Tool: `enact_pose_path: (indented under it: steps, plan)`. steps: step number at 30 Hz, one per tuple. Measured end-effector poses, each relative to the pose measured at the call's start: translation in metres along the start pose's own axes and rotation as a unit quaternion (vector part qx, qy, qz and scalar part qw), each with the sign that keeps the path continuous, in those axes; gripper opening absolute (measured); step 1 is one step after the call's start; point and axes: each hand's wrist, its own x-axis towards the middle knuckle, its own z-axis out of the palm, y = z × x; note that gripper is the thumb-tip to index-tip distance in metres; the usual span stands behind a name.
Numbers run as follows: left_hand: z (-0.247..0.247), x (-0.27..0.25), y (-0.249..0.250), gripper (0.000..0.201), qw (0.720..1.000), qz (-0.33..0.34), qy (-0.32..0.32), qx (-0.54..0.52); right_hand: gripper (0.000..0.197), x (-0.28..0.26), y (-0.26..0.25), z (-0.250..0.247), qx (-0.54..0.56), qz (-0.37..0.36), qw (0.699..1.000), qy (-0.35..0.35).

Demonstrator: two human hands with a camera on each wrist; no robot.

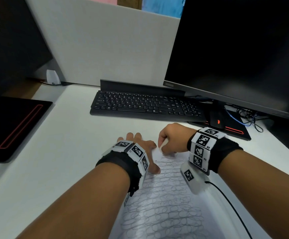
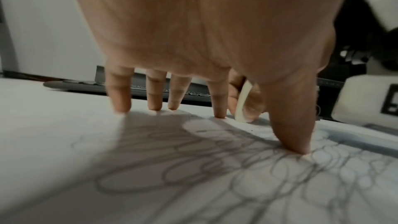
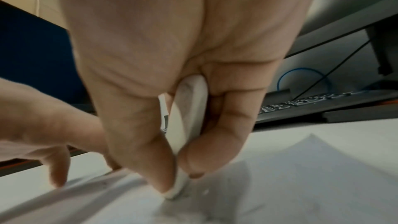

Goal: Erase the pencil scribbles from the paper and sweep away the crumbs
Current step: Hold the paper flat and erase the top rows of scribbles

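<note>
A white sheet of paper (image 1: 164, 200) covered in looping pencil scribbles (image 2: 215, 173) lies on the desk in front of me. My left hand (image 1: 140, 149) lies spread on the sheet's far left part, fingertips (image 2: 298, 146) and thumb pressing it flat. My right hand (image 1: 172, 140) pinches a white eraser (image 3: 189, 117) between thumb and fingers, its lower tip touching the paper near the far edge. The eraser (image 2: 242, 105) also shows just behind my left thumb. A few small crumbs (image 3: 204, 192) lie beside the eraser tip.
A black keyboard (image 1: 145, 106) sits just beyond the paper, with a large dark monitor (image 1: 240, 49) at the right. A mouse (image 1: 216, 119) and cables lie on a black pad behind my right wrist. Another black pad (image 1: 14, 125) is at the left.
</note>
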Motion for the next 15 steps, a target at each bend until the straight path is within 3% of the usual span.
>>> enact_pose_path:
  steps: [4, 8, 12, 15]
  plan:
    - [-0.001, 0.002, 0.001, 0.078, 1.000, -0.005, -0.012, -0.010, 0.013, -0.001, -0.003, 0.000, -0.013, -0.019, 0.999, -0.033]
    - [0.001, 0.002, 0.002, 0.081, 1.000, -0.001, -0.006, -0.001, 0.012, 0.002, 0.004, -0.001, -0.009, -0.011, 1.000, 0.012]
    - [-0.001, 0.003, 0.001, 0.079, 1.000, -0.001, -0.007, -0.005, 0.012, -0.002, 0.003, -0.001, -0.011, -0.026, 0.999, -0.038]
    - [-0.001, 0.003, 0.002, 0.083, 1.000, 0.002, -0.008, 0.000, 0.010, 0.001, 0.009, -0.003, 0.009, -0.013, 1.000, 0.006]
